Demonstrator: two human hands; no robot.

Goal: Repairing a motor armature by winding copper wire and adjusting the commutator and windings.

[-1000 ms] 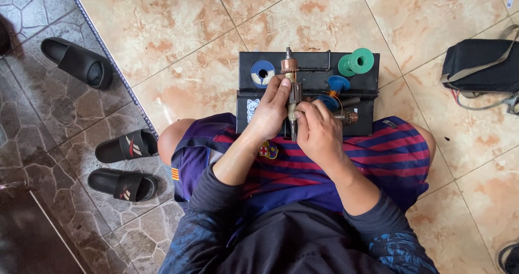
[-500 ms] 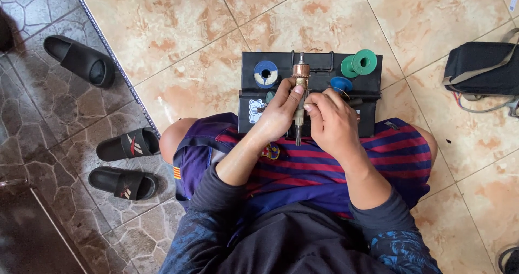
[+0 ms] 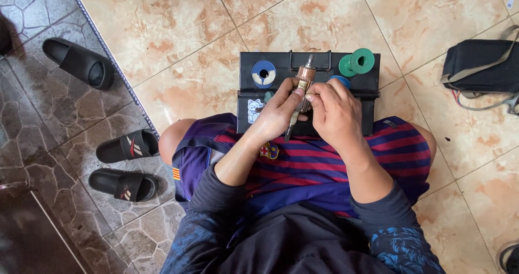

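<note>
Head view: hands [image 3: 311, 111] on rotor [image 3: 303, 84].

You are sitting on a beige tiled floor [image 3: 178, 30], with a black toolbox [image 3: 367, 84] lying on it just in front of your knees. A black bag [image 3: 481, 65] is resting on the tiles to your right, while three black slippers [image 3: 127, 147] are lying on the darker stone paving [image 3: 32, 122] to your left.
</note>
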